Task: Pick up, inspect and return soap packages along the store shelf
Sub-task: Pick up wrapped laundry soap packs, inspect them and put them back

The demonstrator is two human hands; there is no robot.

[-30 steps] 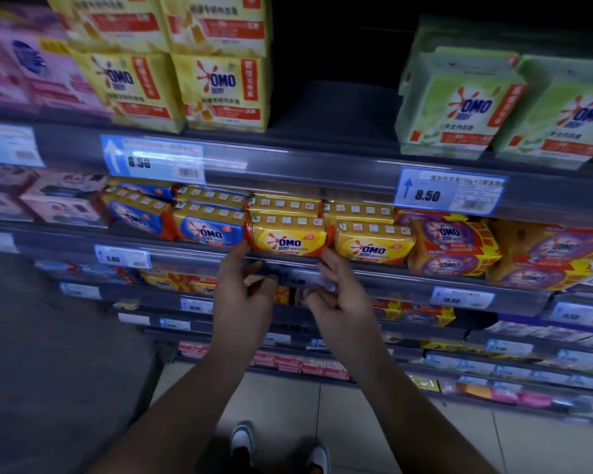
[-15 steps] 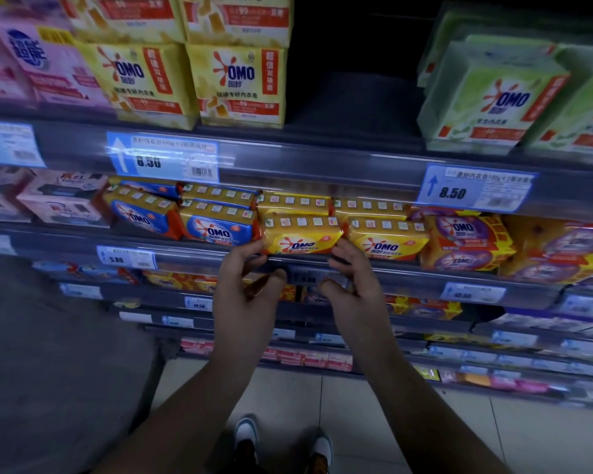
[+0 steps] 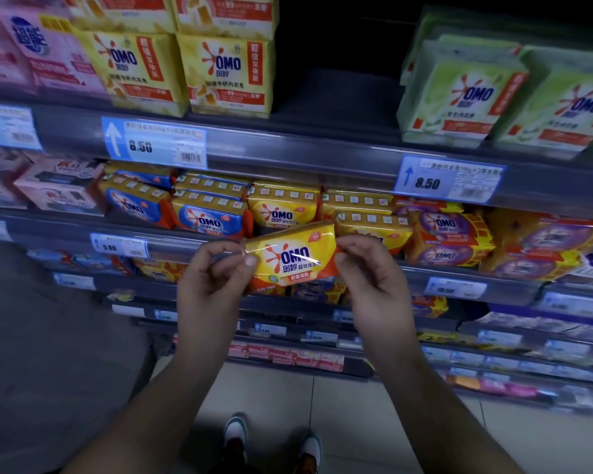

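A yellow OMO soap package (image 3: 293, 258) in clear wrap is held in front of the middle shelf, its printed face turned toward me and tilted slightly. My left hand (image 3: 213, 285) pinches its left end between thumb and fingers. My right hand (image 3: 370, 285) pinches its right end the same way. Behind it, another yellow OMO package (image 3: 283, 208) stays on the shelf in the row it came from.
Blue OMO packs (image 3: 209, 217) lie to the left and purple ones (image 3: 445, 234) to the right on the same shelf. Yellow boxes (image 3: 226, 66) and green boxes (image 3: 459, 94) stand above. The shelf rail with price tags (image 3: 449, 181) juts forward. Lower shelves and tiled floor are below.
Both hands rose to the middle shelf, took hold of the front yellow package and pulled it out and down toward me. The camera moved closer.
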